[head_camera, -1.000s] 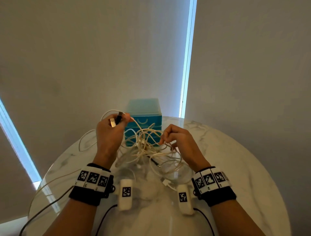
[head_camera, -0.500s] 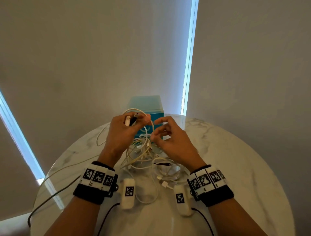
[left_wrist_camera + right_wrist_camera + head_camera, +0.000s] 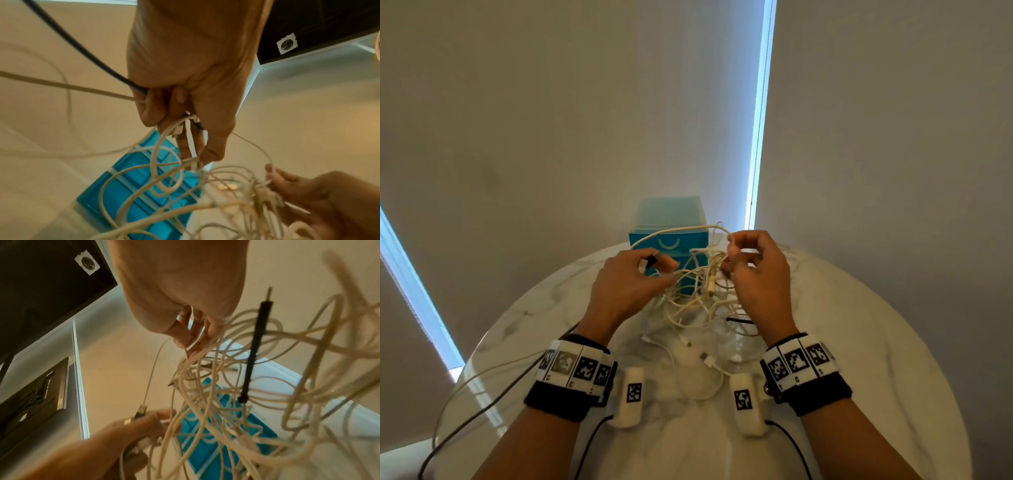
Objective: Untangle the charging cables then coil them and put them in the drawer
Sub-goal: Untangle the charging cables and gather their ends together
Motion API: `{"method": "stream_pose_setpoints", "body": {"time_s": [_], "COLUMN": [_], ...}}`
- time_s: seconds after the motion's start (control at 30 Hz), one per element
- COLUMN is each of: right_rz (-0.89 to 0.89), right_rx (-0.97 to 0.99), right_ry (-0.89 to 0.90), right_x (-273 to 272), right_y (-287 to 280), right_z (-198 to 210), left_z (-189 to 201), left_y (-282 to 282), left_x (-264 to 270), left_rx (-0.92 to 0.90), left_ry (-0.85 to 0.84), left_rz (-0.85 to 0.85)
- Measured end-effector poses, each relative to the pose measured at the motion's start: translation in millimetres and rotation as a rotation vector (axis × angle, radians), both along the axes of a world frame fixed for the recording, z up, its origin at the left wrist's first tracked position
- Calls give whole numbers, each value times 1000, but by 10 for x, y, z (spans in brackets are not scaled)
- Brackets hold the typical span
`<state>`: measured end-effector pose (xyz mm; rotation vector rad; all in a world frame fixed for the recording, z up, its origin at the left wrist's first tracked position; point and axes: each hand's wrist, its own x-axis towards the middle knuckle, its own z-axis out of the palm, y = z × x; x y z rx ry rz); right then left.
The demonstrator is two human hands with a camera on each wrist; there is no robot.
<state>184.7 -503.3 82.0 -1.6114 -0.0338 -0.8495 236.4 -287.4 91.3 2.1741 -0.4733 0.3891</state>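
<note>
A tangle of white charging cables [image 3: 698,294] hangs between my two hands above the round marble table [image 3: 859,342]. My left hand [image 3: 633,277] grips the plug ends of a black and a white cable [image 3: 185,125], with both cords running out of its fist. My right hand [image 3: 753,267] pinches a white cable loop [image 3: 688,230] that arches over the tangle; in the right wrist view its fingers [image 3: 195,331] curl round several strands. A black plug [image 3: 252,350] sticks out of the bundle. The blue drawer box [image 3: 667,236] stands behind the cables, its drawers shut.
Loose cable ends and a white USB plug [image 3: 710,360] lie on the table in front of the tangle. A black and a white cord [image 3: 482,387] trail off the table's left edge. Grey walls with bright window strips stand behind.
My right hand has risen and moved right, pulling a white loop up over the tangle. My left hand has dropped lower, toward the bundle, still holding the plugs.
</note>
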Motion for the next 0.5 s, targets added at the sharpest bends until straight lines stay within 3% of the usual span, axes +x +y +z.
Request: {"method": "stream_pose_setpoints", "body": {"time_s": [0.13,0.23,0.33,0.5], "right_rz": [100,104,97,126], "right_rx": [54,6,-43,36], "right_ry": [107,167,143,73], "right_x": [14,17,-10,-50], "right_y": [-38,1,6,4], "right_z": [-15,-70,-50,25], "left_z": [-47,-28,-72,-53], "left_y": [19,-128,-265,-291], "left_x": [47,-13,-111,-135], "left_rx": [-4,-82,1,-28], "left_ry": [-27,-62,-36,-12], "left_rz": [75,-52,-207,-214]}}
